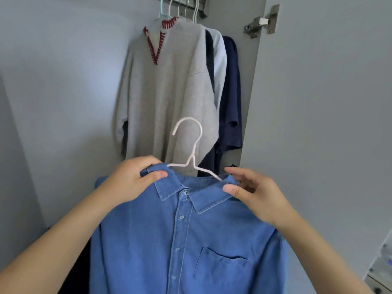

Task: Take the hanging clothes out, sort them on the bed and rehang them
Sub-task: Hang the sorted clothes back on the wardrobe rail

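Note:
A blue denim shirt (180,240) with a chest pocket hangs on a pale pink hanger (192,145), held up in front of the open wardrobe. My left hand (131,179) grips the shirt's left shoulder at the collar. My right hand (254,192) pinches the collar's right side over the hanger arm. Behind them, on the rail (199,3), a grey sweater with a red-trimmed V-neck (167,92) hangs in front. To its right hang a light blue garment (219,60) and a navy shirt (231,92).
The wardrobe's pale back wall (63,81) fills the left. The open wardrobe door (328,124) with a metal hinge (258,23) stands at the right. A dark garment (76,268) hangs low behind my left forearm. A patterned surface (381,262) shows at the lower right edge.

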